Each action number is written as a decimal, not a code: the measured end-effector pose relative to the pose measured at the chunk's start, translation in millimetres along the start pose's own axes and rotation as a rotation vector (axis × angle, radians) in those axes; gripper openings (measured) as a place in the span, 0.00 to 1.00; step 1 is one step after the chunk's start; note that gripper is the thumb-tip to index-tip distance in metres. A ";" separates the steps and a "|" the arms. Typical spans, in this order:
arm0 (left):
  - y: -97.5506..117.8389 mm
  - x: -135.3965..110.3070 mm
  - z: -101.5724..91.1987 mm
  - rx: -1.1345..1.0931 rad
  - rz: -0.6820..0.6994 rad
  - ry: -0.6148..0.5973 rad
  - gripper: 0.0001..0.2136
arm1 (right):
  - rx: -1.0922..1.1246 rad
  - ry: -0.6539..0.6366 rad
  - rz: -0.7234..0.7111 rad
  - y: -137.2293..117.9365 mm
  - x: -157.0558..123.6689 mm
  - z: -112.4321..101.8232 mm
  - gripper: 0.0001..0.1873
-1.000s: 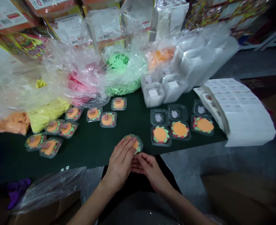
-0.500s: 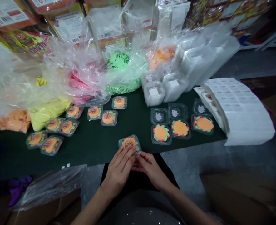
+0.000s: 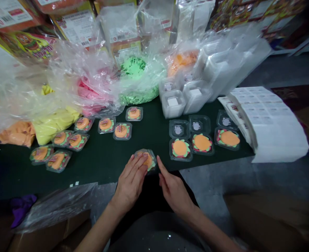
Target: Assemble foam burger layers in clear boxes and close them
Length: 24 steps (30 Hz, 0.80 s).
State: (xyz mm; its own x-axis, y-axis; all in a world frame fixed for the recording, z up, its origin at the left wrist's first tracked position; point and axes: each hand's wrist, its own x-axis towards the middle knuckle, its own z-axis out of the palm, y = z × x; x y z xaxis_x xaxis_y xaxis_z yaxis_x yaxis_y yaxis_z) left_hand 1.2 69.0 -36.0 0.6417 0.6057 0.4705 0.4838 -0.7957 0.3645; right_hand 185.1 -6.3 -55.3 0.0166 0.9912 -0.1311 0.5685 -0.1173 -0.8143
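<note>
A clear plastic clamshell box (image 3: pixel 150 161) with an orange, green and red burger-shaped filling sits at the table's front edge. My left hand (image 3: pixel 131 179) lies with flat, stretched fingers over the left part of its lid, hiding much of the top. To the right of the box is my right hand (image 3: pixel 174 187), index finger extended at the box's right edge and thumb apart. Farther right, clamshells with their lids raised, such as one clamshell (image 3: pixel 180 148), hold similar fillings. On the left lie several lidded clamshells with printed labels, among them a labelled clamshell (image 3: pixel 122 131).
Stacked clear containers (image 3: pixel 173 104) stand at the back, beside white label sheets (image 3: pixel 271 120) on the right. Plastic bags of yellow (image 3: pixel 56 126), pink (image 3: pixel 88 96), green (image 3: pixel 137 92) and orange pieces line the rear of the dark table (image 3: pixel 96 164).
My right hand has come off the box's front edge and moved right, its index finger now stretched out. My left fingers have shifted slightly left on the lid; the box has turned a little.
</note>
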 end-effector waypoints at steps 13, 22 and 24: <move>2.6 -2.2 3.0 -0.023 -0.001 -0.001 0.15 | -0.133 -0.135 0.003 -3.6 0.8 13.6 0.35; 1.9 -17.6 9.3 -0.031 0.011 -0.049 0.12 | 0.423 -0.124 0.138 5.6 -3.6 -5.9 0.28; 2.2 -20.0 10.6 -0.031 0.021 -0.059 0.12 | 0.428 -0.066 0.171 7.5 -5.8 -7.6 0.27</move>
State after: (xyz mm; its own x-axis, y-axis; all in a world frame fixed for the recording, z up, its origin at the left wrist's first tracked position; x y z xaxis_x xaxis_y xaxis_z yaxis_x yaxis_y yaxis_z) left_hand -4.3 55.1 -53.1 0.6858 0.5866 0.4308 0.4514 -0.8072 0.3804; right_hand 195.4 -12.5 -56.4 0.0201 0.9512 -0.3079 0.1716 -0.3066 -0.9362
